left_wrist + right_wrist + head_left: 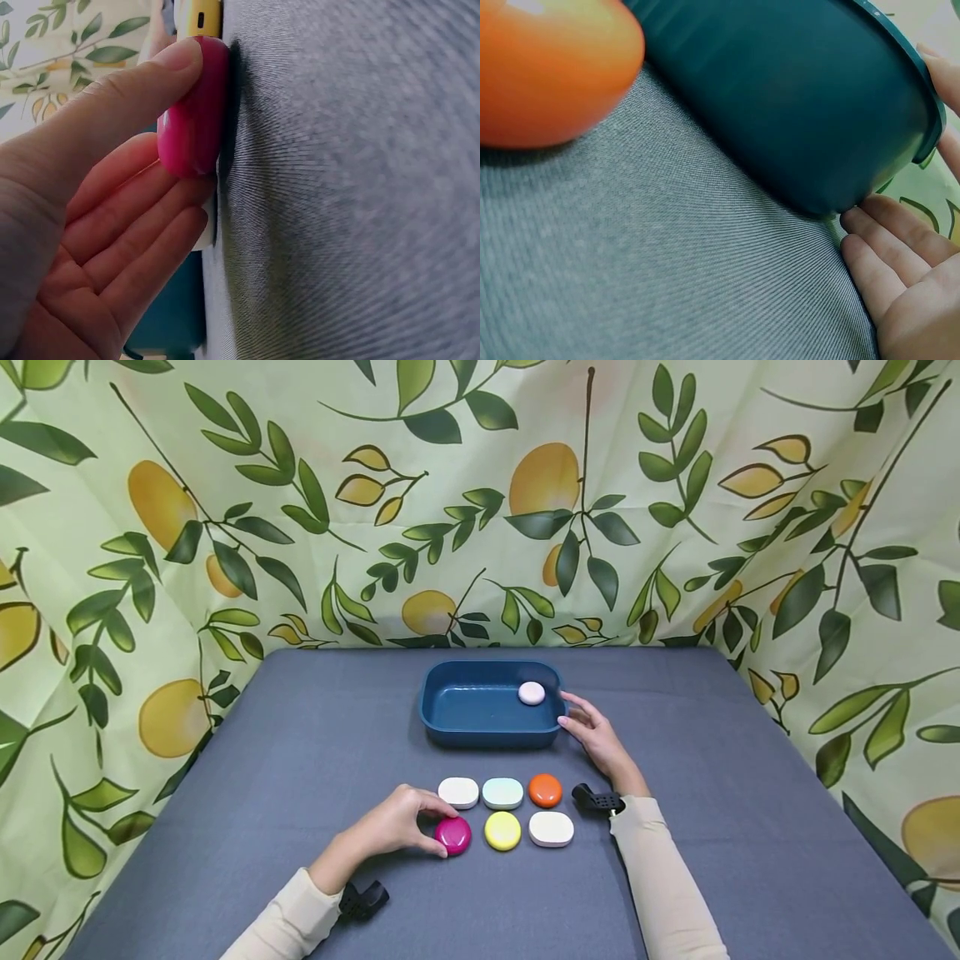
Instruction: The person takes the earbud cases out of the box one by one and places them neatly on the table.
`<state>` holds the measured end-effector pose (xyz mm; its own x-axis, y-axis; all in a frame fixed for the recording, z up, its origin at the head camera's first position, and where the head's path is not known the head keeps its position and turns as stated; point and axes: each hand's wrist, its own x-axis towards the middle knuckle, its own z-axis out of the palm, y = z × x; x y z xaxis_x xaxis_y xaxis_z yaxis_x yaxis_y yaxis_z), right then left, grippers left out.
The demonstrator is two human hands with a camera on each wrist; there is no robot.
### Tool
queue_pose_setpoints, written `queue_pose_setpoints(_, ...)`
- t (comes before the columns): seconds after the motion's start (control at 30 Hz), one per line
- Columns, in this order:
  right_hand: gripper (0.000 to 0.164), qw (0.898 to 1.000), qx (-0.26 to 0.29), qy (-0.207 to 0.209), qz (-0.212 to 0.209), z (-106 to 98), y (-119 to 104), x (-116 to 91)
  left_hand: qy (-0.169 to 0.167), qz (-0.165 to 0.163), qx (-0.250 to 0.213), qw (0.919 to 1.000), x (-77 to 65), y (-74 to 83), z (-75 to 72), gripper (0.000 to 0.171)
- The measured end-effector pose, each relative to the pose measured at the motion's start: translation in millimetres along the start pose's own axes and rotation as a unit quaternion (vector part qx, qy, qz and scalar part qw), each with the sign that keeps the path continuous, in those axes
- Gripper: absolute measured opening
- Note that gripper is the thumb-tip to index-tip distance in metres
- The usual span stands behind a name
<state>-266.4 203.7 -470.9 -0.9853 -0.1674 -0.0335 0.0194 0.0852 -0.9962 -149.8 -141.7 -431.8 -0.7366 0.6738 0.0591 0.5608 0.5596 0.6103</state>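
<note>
My left hand (401, 820) pinches a glossy round magenta case (453, 836) at the left end of the front row. In the left wrist view the thumb presses one edge of the magenta case (196, 112), with fingers at its opposite edge, close to the cloth. My right hand (600, 739) touches the right end of a blue rectangular bin (487, 739). In the right wrist view its straight fingers (889, 240) rest by the bin's lower corner, while other fingertips reach the rim. A pale pink round piece (532, 693) lies inside the bin, towards its right end.
Beside the magenta case sit a yellow round case (502, 831) and a white oval case (551, 829). Behind them stand a white oval case (458, 792), a pale mint oval case (502, 793) and an orange round case (545, 790). Grey cloth (337, 710) covers the table; a leaf-patterned curtain (480, 527) hangs behind.
</note>
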Motion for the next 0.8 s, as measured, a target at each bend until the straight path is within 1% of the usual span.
queue_pose_setpoints(0.2, 0.06, 1.0, -0.011, 0.0, -0.004, -0.1, 0.0, 0.1, 0.004, 0.009, 0.009, 0.9999, -0.7, -2.2, 1.5, 0.043)
queue_pose_setpoints(0.43, 0.06, 1.0, -0.007, 0.0, -0.001, -0.3, 0.6, 0.2, 0.005, 0.019, 0.006, 0.9998, -0.8, -2.7, 1.7, 0.044)
queue_pose_setpoints(0.63, 0.06, 1.0, -0.005, 0.001, -0.001, -0.3, 0.2, -0.4, -0.004, 0.003, -0.003, 1.0, -0.7, -1.3, -4.0, 0.045)
queue_pose_setpoints(0.73, 0.06, 1.0, -0.002, 0.001, 0.0, -0.2, 0.3, -0.2, -0.003, 0.006, -0.01, 0.9999, 0.4, 0.4, -8.6, 0.045)
queue_pose_setpoints(0.8, 0.06, 1.0, -0.002, 0.002, 0.001, -0.1, 0.1, -0.2, 0.0, 0.016, -0.021, 0.9996, 2.0, 1.4, -11.1, 0.045)
